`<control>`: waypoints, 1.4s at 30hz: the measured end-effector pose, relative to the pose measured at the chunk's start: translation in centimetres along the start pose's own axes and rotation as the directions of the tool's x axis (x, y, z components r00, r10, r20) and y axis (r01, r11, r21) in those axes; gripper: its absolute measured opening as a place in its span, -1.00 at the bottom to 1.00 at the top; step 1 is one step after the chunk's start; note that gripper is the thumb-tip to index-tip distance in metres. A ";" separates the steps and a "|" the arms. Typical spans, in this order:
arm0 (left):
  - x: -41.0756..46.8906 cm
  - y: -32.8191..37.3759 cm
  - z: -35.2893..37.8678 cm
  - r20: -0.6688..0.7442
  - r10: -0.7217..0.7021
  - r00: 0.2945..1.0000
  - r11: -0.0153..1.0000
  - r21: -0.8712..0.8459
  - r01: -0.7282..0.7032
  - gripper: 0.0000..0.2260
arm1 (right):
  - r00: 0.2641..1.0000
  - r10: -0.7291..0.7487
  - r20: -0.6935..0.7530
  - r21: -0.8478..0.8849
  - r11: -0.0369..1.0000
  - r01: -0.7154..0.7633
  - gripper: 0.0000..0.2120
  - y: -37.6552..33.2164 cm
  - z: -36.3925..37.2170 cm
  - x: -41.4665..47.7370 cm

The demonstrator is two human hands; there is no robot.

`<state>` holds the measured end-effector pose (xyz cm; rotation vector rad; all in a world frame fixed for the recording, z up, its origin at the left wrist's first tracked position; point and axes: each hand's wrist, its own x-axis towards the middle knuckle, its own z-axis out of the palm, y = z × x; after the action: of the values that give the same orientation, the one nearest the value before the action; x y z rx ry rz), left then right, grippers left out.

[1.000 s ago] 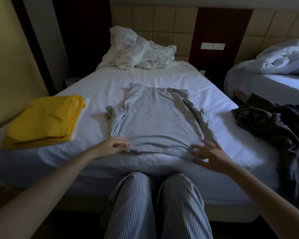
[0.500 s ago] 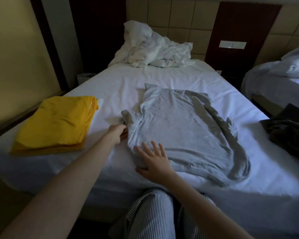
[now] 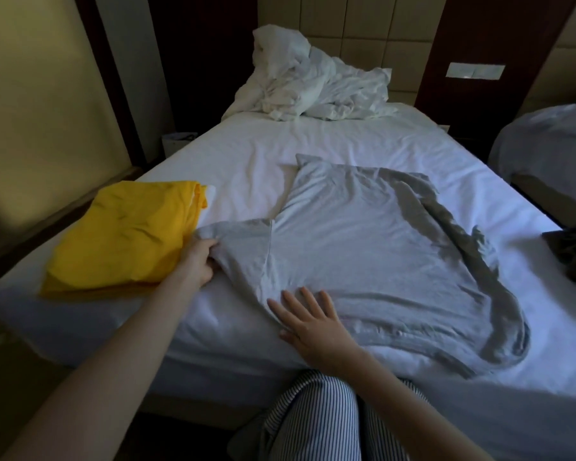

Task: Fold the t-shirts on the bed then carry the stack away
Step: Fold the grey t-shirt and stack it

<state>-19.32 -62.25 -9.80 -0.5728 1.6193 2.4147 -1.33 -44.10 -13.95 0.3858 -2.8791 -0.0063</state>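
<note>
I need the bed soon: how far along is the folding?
Done: a yellow t-shirt lies folded on the bed. In hand: the grey t-shirt lies spread out; the left hand grips its sleeve, the right hand presses flat near its hem. Left: its folds, then carrying everything away.

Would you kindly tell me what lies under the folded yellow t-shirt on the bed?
A white edge peeks out at the far corner of the yellow t-shirt, likely another folded garment. The yellow cloth covers the rest, so what it is cannot be confirmed.
</note>
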 end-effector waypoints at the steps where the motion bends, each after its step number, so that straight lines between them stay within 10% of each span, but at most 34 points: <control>1: 0.0 0.0 -0.6 0.005 -0.034 0.999 0.999 0.004 0.034 -0.87 | 0.999 -0.032 0.039 -0.035 0.999 0.034 -0.55 -0.2 0.3 -0.3; 11: -1.8 2.5 1.5 0.054 0.062 0.997 0.998 0.002 -0.062 -0.89 | 0.989 0.040 0.141 -0.032 0.999 -0.036 -0.55 -1.6 -0.8 -0.6; 16: -7.4 3.8 7.4 0.665 0.062 0.744 0.955 0.178 -0.238 -0.91 | 0.990 0.023 0.142 -0.083 0.996 -0.011 -0.33 -2.6 0.7 -2.1; 21: -6.3 1.3 8.8 0.667 0.315 0.675 0.480 0.501 -0.720 -0.81 | 0.993 0.001 0.115 -0.095 0.995 0.010 -0.33 -2.5 0.8 -2.3; 28: -3.9 -7.2 9.1 0.692 -0.005 0.721 -0.312 0.684 -0.659 -0.57 | 0.995 -0.022 0.094 -0.110 0.993 0.032 -0.30 -2.3 1.2 -2.6; 36: -5.6 -8.0 8.5 0.783 -0.021 0.622 -0.483 0.537 -0.692 -0.59 | 0.970 -0.230 -0.077 -0.087 0.971 0.223 -0.41 1.4 0.7 -3.8; 42: -7.5 -8.7 10.3 0.844 -0.107 0.525 -0.327 0.469 -0.821 -0.55 | 0.952 -0.015 -0.305 -0.007 1.000 0.013 -0.60 10.1 -2.1 -6.5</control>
<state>-11.65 -48.91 -10.65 1.3063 2.7150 0.2793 2.60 -32.66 -13.09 0.3705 -2.5700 0.0408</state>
